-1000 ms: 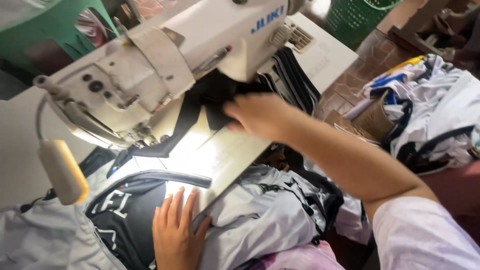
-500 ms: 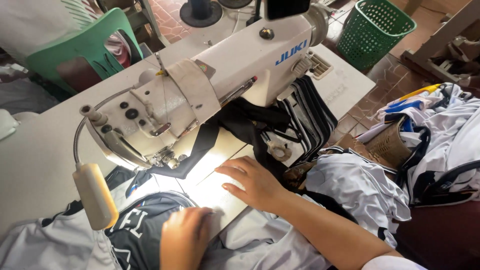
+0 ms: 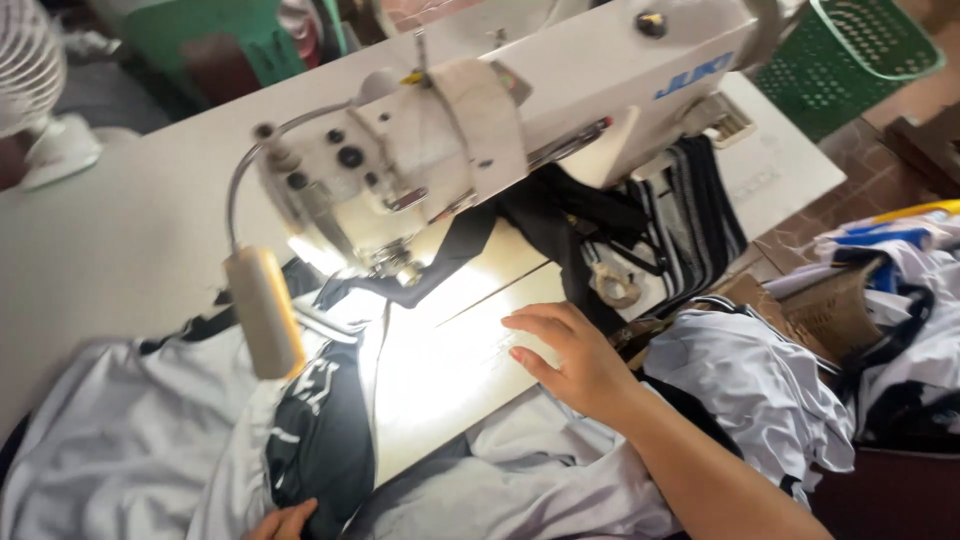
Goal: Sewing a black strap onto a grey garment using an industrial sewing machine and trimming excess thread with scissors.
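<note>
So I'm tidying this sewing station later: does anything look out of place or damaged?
Nothing looks damaged. Dark striped fabric is bunched under the sewing machine arm and hangs off the table edge; the right hand rests flat beside it.

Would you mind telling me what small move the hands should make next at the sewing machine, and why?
Probably draw the black and grey garment toward the needle. The right hand lies flat on the bare lit table, holding nothing, and the left hand only touches the garment's near edge, which lies left of the needle.
</note>
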